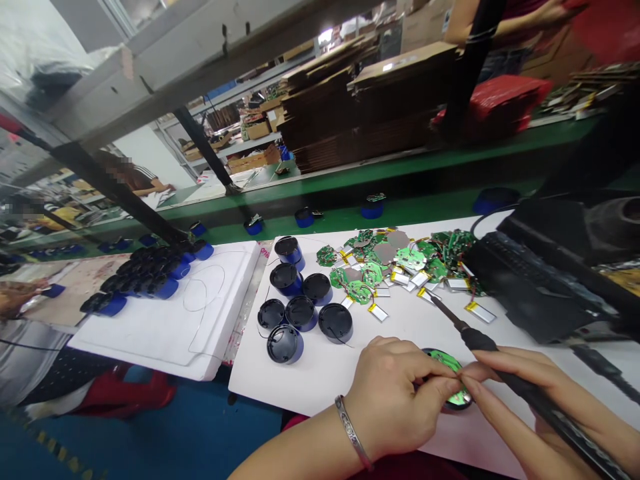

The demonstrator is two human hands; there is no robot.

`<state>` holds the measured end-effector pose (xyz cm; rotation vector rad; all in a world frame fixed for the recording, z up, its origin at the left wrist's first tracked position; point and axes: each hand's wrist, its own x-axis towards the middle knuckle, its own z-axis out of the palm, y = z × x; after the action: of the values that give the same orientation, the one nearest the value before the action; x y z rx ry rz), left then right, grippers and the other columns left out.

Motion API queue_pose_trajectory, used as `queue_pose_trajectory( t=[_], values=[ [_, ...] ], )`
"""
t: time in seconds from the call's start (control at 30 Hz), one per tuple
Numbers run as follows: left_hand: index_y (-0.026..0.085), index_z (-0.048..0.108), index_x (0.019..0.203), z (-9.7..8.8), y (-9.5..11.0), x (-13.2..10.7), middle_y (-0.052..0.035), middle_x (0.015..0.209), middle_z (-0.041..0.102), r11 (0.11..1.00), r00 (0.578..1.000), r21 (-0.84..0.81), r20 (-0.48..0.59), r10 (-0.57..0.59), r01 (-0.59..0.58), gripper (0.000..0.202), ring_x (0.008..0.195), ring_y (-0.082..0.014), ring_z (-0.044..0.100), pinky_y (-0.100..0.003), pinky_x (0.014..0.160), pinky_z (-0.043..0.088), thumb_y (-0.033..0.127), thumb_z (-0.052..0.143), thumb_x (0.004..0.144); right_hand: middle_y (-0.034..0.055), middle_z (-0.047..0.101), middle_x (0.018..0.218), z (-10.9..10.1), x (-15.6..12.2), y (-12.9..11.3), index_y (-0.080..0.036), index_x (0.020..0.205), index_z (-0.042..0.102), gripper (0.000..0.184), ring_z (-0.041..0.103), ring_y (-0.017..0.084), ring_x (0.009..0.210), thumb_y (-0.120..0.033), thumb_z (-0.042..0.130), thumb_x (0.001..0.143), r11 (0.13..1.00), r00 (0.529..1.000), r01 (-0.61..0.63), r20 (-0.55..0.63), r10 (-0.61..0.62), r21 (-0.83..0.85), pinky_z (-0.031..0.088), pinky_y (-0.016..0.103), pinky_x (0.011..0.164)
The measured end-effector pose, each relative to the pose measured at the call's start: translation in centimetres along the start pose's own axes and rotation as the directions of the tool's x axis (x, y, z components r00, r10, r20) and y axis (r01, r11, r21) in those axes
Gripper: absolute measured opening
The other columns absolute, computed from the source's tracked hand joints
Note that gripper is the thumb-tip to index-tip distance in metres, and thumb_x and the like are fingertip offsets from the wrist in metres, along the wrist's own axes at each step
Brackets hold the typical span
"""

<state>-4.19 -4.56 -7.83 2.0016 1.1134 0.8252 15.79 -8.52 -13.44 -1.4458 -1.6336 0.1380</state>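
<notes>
**Hand state.** Left hand (387,400), silver bangle at the wrist, clenched in a pinch on a round black housing (447,381) with a green circuit board seated in it. The housing is held just above the white panel (310,387), toward its near right corner. Right hand (537,393) grasps a soldering iron (483,341) by its black handle, with the metal tip angled toward the far edge of the panel, off the housing. Its fingers (493,360) reach up close to the housing.

**Tally.** In hand: one housing with board fitted. Near the panel's left edge: seven black-and-blue housings (301,313), open side up, no board visible inside. Along the far edge: a heap of loose green boards (395,260) mixed with flat silver pouch cells (480,311). On a second white panel (150,333) to the left: a close cluster of blue-based units (145,275), plus loose wire loops (200,293). Boards and cells on hand appear to outnumber the open housings, though the heap overlaps and a firm count is not possible. Fingers hide any joint on the held board.
</notes>
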Motion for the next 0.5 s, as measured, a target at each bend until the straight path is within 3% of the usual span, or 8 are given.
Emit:
queue_pose_trajectory(
  t=[0.2, 0.5],
  values=[
    [0.018, 0.088, 0.09, 0.1, -0.2, 0.0, -0.0034, 0.076, 0.081, 1.0, 1.0, 0.004, -0.015, 0.007, -0.007, 0.005, 0.076, -0.0188, 0.075, -0.031, 0.079, 0.052, 0.019, 0.084, 0.092, 0.0067, 0.059, 0.094, 0.3, -1.6, 2.1, -0.029, 0.108, 0.072, 0.043, 0.068, 0.029, 0.094, -0.067, 0.073, 0.088, 0.995, 0.997, -0.063, -0.045, 0.06, -0.075, 0.064, 0.031, 0.074],
    [0.02, 0.088, 0.091, 0.2, -0.2, -0.1, -0.0027, 0.08, 0.083, 1.0, 1.0, 0.012, -0.009, 0.008, -0.008, 0.003, 0.078, -0.0187, 0.077, -0.032, 0.083, 0.051, 0.019, 0.085, 0.092, 0.0061, 0.059, 0.093, 0.3, -0.5, 1.5, -0.028, 0.107, 0.071, 0.043, 0.068, 0.027, 0.091, -0.066, 0.072, 0.088, 0.993, 0.995, -0.085, -0.057, 0.081, -0.08, 0.063, 0.028, 0.071]
  ],
)
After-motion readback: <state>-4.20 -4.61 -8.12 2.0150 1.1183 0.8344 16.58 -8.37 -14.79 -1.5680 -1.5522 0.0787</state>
